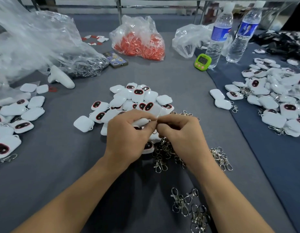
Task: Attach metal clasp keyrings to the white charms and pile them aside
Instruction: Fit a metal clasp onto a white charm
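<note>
At the centre of a grey cloth-covered table (61, 157), the left hand (127, 137) curls its fingers round a small white rounded-square plastic charm (140, 122), while the right hand (181, 137) pinches a small silver metal piece (156, 121) against the charm's edge, where the two hands' fingertips meet and mostly hide it. Just behind the hands lies a heap of matching white charms (137, 98), some showing dark red-rimmed faces. Loose silver metal clasp keyrings (164, 152) lie tangled under the right wrist, and a larger pile of charms (277, 98) with clasps attached spreads at the far right.
</note>
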### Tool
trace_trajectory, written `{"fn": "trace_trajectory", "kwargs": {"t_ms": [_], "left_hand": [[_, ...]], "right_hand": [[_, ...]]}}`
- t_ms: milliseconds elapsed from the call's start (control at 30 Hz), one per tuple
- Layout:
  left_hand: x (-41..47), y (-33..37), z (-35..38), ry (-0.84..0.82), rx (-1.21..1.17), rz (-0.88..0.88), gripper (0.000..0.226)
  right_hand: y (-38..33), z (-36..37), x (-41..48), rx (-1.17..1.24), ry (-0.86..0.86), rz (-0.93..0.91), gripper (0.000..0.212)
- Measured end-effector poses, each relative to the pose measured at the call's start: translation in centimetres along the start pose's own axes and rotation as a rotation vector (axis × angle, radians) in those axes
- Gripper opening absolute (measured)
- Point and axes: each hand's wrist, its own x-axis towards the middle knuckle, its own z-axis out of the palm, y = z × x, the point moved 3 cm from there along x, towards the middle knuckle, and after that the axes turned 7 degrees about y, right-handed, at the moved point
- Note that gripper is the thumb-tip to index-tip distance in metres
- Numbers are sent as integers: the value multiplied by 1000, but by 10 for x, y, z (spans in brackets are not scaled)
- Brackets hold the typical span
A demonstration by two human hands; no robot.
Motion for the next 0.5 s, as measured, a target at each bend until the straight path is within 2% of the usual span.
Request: {"fn": "trace_trajectory", "kwargs": {"t_ms": [67, 200, 500], "left_hand": [[-1, 1, -2, -17, -13, 22, 13], [-2, 1, -5, -57, -60, 0, 13], [2, -4, -10, -98, -90, -95, 16]], "right_hand": [[0, 0, 1, 126, -34, 80, 15], [1, -4, 4, 142, -16, 70, 9], [-1, 3, -1, -36, 106, -69, 19]]}}
